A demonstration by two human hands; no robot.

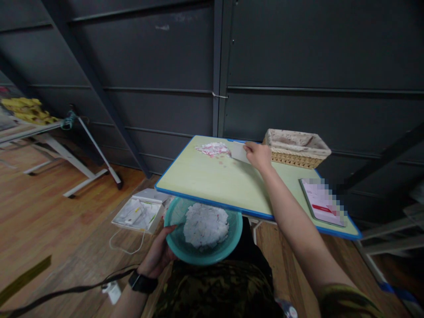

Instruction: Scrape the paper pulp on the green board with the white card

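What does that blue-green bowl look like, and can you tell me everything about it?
The bowl is round, teal and looks like plastic, with walls that seem finely holed like a strainer's. It is held roughly level, just below the near edge of the table, above the person's lap. The left hand grips its left rim. A heap of white paper scraps fills its middle. Whether its rim touches the table edge cannot be told.
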